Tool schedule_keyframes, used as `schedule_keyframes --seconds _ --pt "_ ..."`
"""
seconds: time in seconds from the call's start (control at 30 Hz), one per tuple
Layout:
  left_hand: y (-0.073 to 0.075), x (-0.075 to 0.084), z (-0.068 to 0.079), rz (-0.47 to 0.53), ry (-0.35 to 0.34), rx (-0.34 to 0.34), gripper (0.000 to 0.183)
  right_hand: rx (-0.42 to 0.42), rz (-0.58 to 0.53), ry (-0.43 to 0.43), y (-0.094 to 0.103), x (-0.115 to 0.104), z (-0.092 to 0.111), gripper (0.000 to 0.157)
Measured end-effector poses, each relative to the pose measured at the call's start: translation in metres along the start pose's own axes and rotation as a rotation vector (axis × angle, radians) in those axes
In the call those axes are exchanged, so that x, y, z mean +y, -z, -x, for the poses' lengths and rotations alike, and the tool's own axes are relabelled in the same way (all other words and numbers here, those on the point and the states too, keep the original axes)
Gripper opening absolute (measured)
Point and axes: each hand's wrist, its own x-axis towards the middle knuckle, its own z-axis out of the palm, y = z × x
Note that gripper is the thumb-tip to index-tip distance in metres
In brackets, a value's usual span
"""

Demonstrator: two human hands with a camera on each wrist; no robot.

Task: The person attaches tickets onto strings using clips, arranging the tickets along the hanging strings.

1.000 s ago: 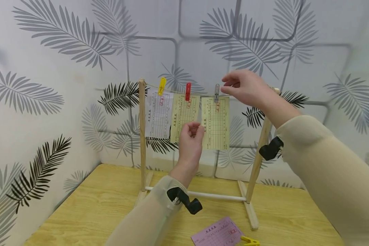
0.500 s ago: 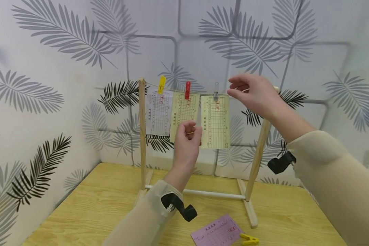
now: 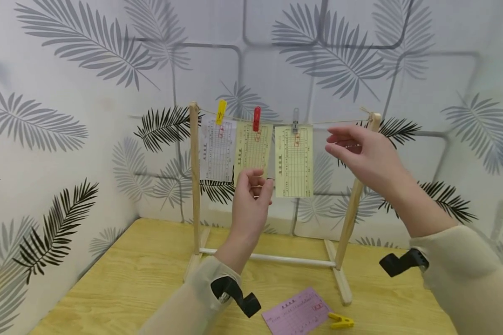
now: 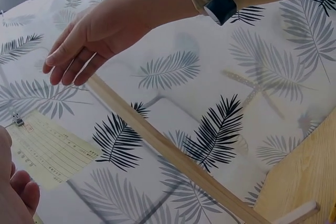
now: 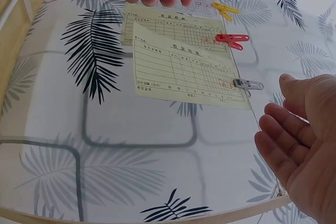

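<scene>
A yellow receipt slip (image 3: pixel 294 163) hangs from the string by a grey clothespin (image 3: pixel 295 120). Left of it hang another yellow slip (image 3: pixel 251 149) under a red clothespin (image 3: pixel 256 119) and a white slip (image 3: pixel 215 151) under a yellow clothespin (image 3: pixel 221 112). My left hand (image 3: pixel 251 204), fingers loosely curled and holding nothing, is in front of the middle slip's lower part. To the right of the grey clothespin, just below the string, my right hand (image 3: pixel 366 156) hovers with relaxed fingers and nothing in them. The right wrist view shows this hand (image 5: pixel 299 135) apart from the grey clothespin (image 5: pixel 248 84).
A pink slip (image 3: pixel 297 312) lies on the wooden table (image 3: pixel 130 270) with a yellow clothespin (image 3: pixel 341 321) at its right edge. The string runs between two wooden posts (image 3: pixel 194 186), joined low down by a white bar (image 3: pixel 293 260). A patterned wall stands behind.
My right hand has moved away from the grey clothespin, to the right and down. My left hand has dropped slightly down and left. The slips stay hanging.
</scene>
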Motion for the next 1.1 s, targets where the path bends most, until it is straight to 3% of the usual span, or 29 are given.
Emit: schedule_keyframes --seconds 0.23,0.47,0.8,1.1 --pt "0.006 -0.008 0.015 -0.057 -0.003 -0.025 0.029 -0.002 -0.025 -0.007 -0.009 0.018 0.025 0.05" --pt "0.012 -0.02 0.032 -0.094 0.038 -0.048 0.032 -0.014 -0.045 0.002 -0.022 0.034 0.054 0.048" --pt "0.018 -0.033 0.053 -0.139 0.078 -0.07 0.031 -0.078 -0.055 -0.103 -0.037 0.061 0.099 0.047" --pt "0.026 -0.052 0.073 -0.187 0.118 -0.109 0.032 -0.106 -0.103 -0.11 -0.061 0.084 0.137 0.04"
